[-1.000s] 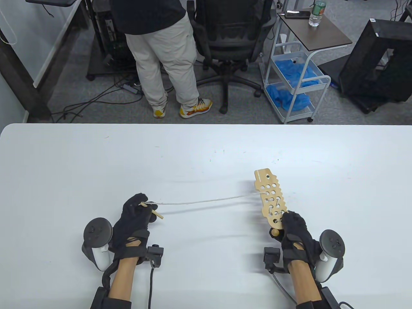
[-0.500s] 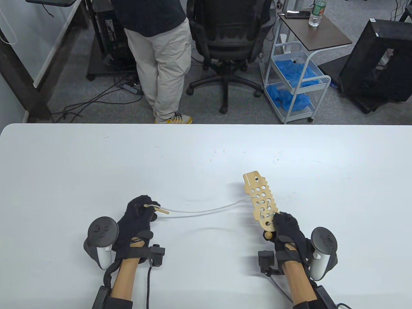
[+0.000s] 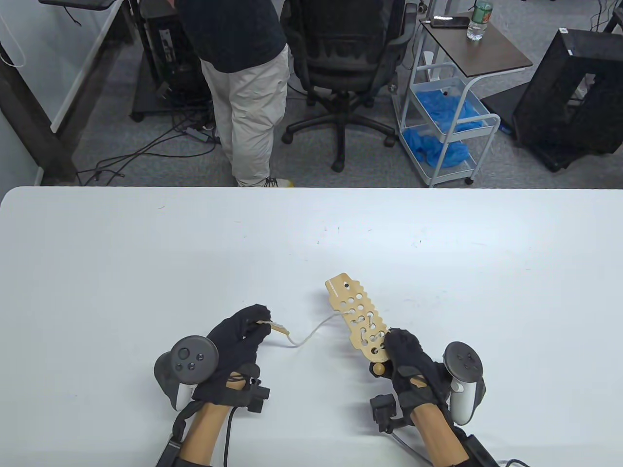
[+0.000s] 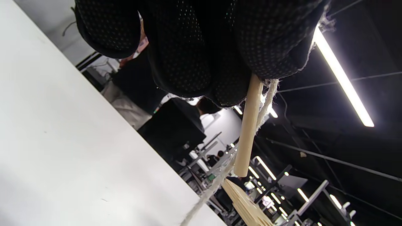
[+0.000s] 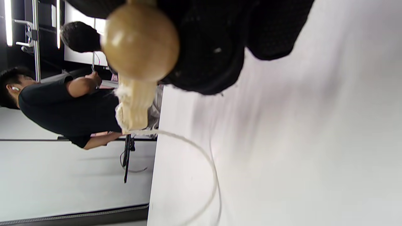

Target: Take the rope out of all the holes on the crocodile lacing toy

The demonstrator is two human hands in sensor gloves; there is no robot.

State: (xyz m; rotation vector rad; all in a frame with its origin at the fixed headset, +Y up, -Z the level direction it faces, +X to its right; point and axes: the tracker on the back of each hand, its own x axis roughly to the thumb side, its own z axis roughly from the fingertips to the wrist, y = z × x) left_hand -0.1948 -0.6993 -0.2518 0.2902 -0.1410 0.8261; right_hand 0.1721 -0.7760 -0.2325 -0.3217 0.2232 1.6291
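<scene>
Grey carpet (image 3: 121,136) — black office chair (image 3: 348,58), white cart (image 3: 445,121) beyond.

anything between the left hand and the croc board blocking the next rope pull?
Nothing visible. The left hand pinches the wooden needle; the rope sags slack over bare table to the crocodile board, which the right hand grips at its near end. Rope is still laced through several holes.

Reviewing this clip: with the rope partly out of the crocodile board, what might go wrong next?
The rope hangs slack between the left hand and the board, so the loop may snag or knot on the next pull. The right hand holds only the board's near end; a hard tug could twist it. Laces remain threaded near that grip.
</scene>
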